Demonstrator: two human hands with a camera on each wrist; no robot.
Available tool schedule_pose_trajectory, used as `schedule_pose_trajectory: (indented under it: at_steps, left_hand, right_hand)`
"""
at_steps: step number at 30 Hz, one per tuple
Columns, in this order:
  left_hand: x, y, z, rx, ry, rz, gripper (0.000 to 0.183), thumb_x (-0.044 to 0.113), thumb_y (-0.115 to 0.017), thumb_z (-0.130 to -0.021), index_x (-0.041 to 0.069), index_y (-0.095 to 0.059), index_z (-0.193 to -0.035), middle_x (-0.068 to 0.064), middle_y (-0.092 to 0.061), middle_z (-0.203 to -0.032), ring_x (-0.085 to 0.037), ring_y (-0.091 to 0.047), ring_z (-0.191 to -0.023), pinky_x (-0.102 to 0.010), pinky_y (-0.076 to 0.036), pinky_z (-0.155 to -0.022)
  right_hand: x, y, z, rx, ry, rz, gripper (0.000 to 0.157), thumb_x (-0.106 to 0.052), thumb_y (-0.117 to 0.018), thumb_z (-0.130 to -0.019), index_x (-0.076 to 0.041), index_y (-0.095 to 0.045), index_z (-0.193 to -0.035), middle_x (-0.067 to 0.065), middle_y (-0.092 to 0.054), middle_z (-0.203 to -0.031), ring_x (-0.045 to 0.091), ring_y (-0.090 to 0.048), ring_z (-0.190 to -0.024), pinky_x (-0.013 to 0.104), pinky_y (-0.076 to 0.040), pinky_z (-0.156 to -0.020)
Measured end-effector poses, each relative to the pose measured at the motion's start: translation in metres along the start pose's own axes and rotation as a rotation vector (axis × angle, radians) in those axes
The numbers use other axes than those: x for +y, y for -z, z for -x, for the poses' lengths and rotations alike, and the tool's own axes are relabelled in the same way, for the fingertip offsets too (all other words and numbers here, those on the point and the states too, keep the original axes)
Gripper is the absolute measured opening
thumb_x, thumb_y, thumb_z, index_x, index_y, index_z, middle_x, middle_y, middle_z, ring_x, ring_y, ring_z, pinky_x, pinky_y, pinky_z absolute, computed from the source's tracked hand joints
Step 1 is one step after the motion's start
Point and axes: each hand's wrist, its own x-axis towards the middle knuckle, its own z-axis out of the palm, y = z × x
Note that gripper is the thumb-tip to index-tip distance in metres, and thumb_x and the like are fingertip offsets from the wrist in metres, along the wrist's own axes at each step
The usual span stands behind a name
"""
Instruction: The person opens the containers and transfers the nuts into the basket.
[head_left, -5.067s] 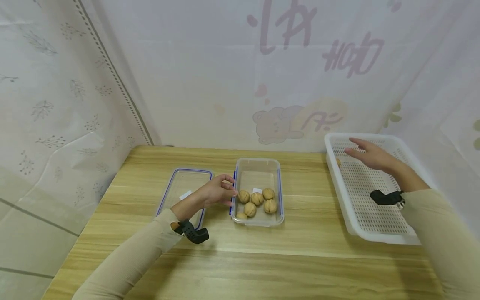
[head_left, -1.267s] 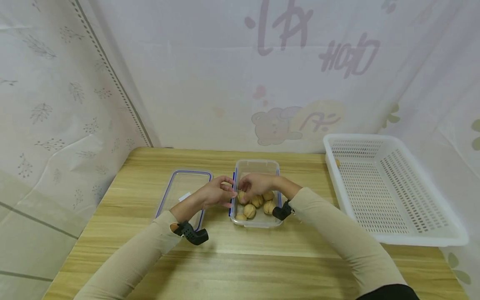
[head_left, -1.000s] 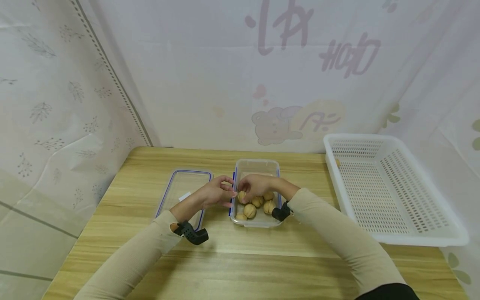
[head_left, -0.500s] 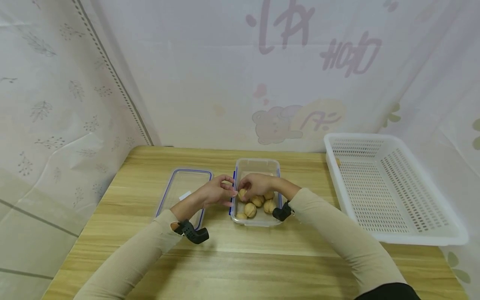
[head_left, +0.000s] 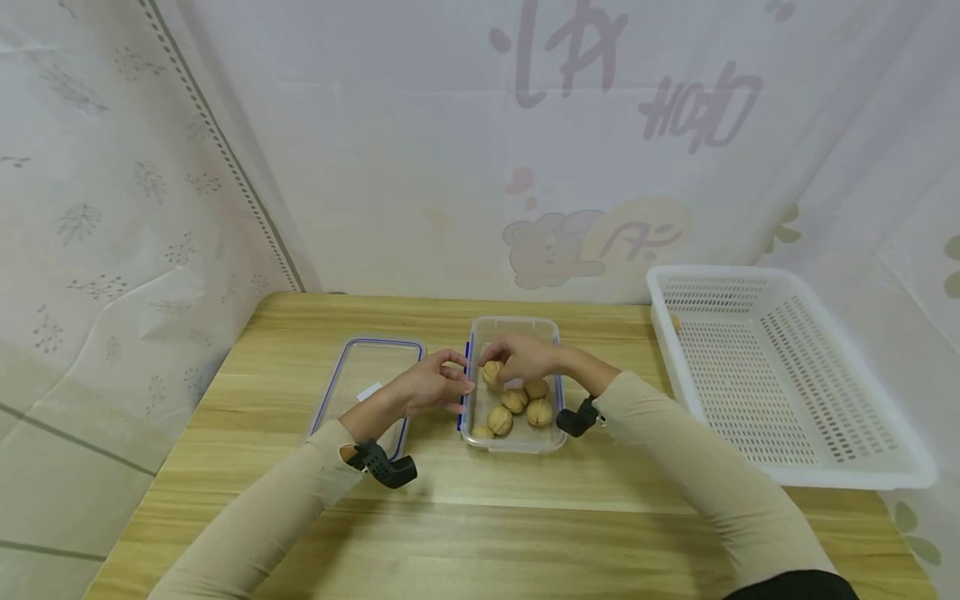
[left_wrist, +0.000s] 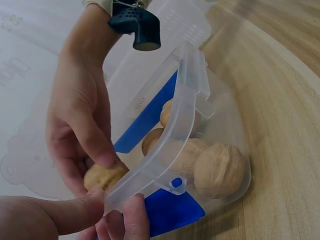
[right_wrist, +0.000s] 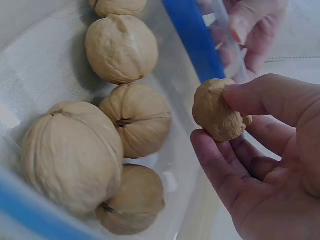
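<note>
My right hand (head_left: 528,358) pinches a walnut (right_wrist: 217,110) between thumb and fingertips, over the back left part of a clear plastic food container (head_left: 513,448). Several other walnuts (head_left: 514,401) lie on the container's floor, mostly toward its near end. At the container's left side, my left hand (head_left: 431,385) holds the wall near a blue strip, thumb on the rim and fingers outside, as the left wrist view shows. In that view the held walnut sits just beyond my left thumb (left_wrist: 80,212).
A clear lid (head_left: 375,357) with a blue seal lies left of the container, partly under my left forearm. To the right stands a white perforated basket (head_left: 847,478), with a walnut (head_left: 676,324) at its left wall. A printed curtain (head_left: 420,167) hangs behind the table.
My right hand has come from over the basket to the container. In the last half second it has moved a walnut up and toward the container's back. My left hand stays in place.
</note>
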Motion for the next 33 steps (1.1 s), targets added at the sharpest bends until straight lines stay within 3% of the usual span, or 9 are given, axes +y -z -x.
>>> schedule_pose_trajectory:
  at_steps: [10, 16, 23, 29, 33]
  left_hand:
    - [-0.001, -0.001, 0.001, 0.011, 0.005, 0.004, 0.045, -0.006, -0.059, -0.099, -0.003, -0.038, -0.139, -0.012, -0.053, -0.107, -0.019, -0.060, -0.091, -0.033, -0.065, -0.074]
    - [-0.001, -0.001, 0.000, 0.009, 0.003, 0.001, 0.045, -0.005, -0.059, -0.100, -0.003, -0.038, -0.140, -0.012, -0.053, -0.107, -0.019, -0.060, -0.089, -0.033, -0.065, -0.074]
    - [-0.001, 0.000, 0.000, 0.009, 0.011, 0.000, 0.045, -0.005, -0.059, -0.100, -0.002, -0.039, -0.140, -0.013, -0.052, -0.109, -0.020, -0.060, -0.091, -0.034, -0.064, -0.077]
    - [-0.002, 0.001, 0.000, 0.004, 0.008, 0.009, 0.044, -0.005, -0.059, -0.100, -0.002, -0.039, -0.139, -0.013, -0.052, -0.109, -0.019, -0.060, -0.091, -0.032, -0.064, -0.074]
    - [-0.002, 0.001, -0.001, 0.000, 0.006, 0.013, 0.044, -0.005, -0.058, -0.100, -0.002, -0.039, -0.139, -0.012, -0.053, -0.108, -0.019, -0.060, -0.091, -0.031, -0.064, -0.073]
  right_hand:
    - [-0.002, 0.016, 0.022, 0.071, 0.060, -0.015, 0.034, -0.006, -0.065, -0.096, -0.004, -0.065, -0.130, 0.013, -0.063, -0.132, 0.024, -0.058, -0.117, 0.041, -0.051, -0.103]
    - [-0.003, 0.031, 0.038, 0.106, 0.062, -0.099, 0.035, -0.007, -0.066, -0.098, -0.003, -0.063, -0.132, 0.014, -0.062, -0.134, 0.026, -0.057, -0.121, 0.048, -0.047, -0.109]
    - [0.000, 0.051, 0.061, 0.194, 0.061, -0.111, 0.039, -0.009, -0.067, -0.098, -0.003, -0.061, -0.136, 0.015, -0.061, -0.136, 0.031, -0.056, -0.124, 0.042, -0.054, -0.098]
    - [0.006, 0.070, 0.082, 0.266, 0.044, -0.129, 0.040, -0.013, -0.066, -0.100, -0.004, -0.060, -0.139, 0.016, -0.057, -0.143, 0.033, -0.048, -0.136, 0.052, -0.046, -0.110]
    - [0.007, 0.081, 0.097, 0.311, 0.008, -0.127, 0.041, -0.017, -0.065, -0.101, -0.007, -0.059, -0.141, 0.014, -0.057, -0.143, 0.032, -0.049, -0.134, 0.055, -0.042, -0.112]
